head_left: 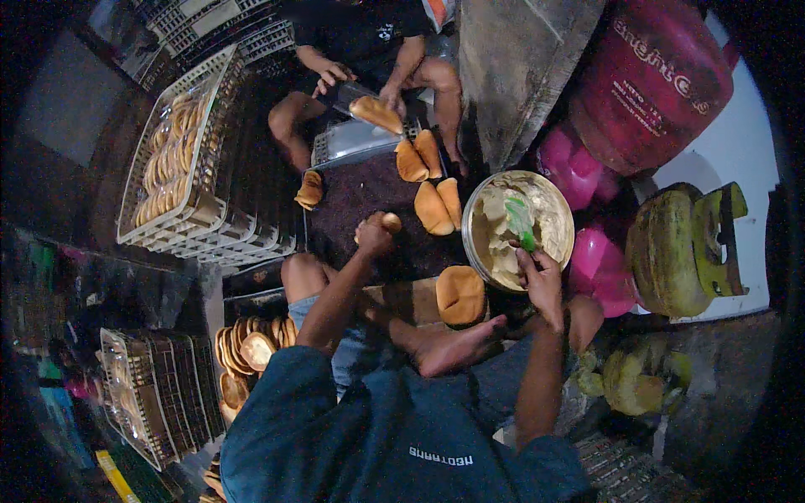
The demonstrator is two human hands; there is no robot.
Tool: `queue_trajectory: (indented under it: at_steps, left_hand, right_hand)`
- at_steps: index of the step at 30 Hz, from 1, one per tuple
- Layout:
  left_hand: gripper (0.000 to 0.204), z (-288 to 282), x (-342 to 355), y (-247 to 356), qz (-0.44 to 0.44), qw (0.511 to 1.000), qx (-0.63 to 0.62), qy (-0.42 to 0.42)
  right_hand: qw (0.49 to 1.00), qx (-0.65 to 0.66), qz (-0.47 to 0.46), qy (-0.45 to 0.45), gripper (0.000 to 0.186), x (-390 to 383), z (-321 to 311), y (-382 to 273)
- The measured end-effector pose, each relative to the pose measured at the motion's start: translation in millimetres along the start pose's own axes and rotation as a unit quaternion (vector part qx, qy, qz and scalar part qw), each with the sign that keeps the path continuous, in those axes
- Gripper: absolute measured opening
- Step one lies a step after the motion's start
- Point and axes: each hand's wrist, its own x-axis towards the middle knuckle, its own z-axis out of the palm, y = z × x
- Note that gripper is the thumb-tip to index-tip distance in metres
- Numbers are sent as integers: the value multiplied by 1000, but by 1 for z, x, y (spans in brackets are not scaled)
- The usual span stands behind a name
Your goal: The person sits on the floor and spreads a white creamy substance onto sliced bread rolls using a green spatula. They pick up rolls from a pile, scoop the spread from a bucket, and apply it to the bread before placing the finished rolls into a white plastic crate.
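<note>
My right hand [543, 285] is closed around the handle of a green spatula [518, 220], whose blade rests in pale cream inside a round tub [570, 220]. My left hand [374, 235] grips a bread bun [392, 222], mostly hidden by the fingers, above a wide bed of dark brown sprinkles [356, 189]. Several folded buns [433, 210] lie along the right side of the sprinkles, and another folded bun [309, 191] sits at their left edge. A flat round bun [460, 295] lies nearer me, by my foot.
Across from me, a person's hands [392, 96] hold a bun [376, 114] and clear plastic. Stacked crates [214, 210] with wrapped buns stand at left; loose buns [251, 345] pile below them. Gas cylinders, one green [667, 251], one large and red [650, 84], stand right.
</note>
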Motion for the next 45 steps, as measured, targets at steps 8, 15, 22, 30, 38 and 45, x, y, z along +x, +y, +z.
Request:
queue_trajectory:
  at_steps: [8, 15, 22, 30, 38, 45]
  left_hand:
    - [20, -40, 31, -8, -98, 549, -817, -149]
    - [56, -59, 130, -42, -74, 885, -448, 97]
    - [79, -22, 28, 56, 43, 980, -27, 191]
    - [76, 57, -144, 84, 366, 926, 94, 6]
    - [77, 91, -143, 85, 355, 920, 151, 63]
    - [110, 75, -124, 70, 281, 949, 117, -75]
  right_hand:
    - [999, 22, 21, 12, 30, -6, -26, -5]
    - [998, 40, -19, -33, 27, 7, -6, -18]
    - [1000, 20, 1, -18, 27, 13, -13, 0]
    - [930, -351, -88, 58, 45, 26, 12, 17]
    - [827, -533, -93, 156, 47, 10, 50, 17]
    - [832, -518, -189, 65, 31, 30, 88, 64]
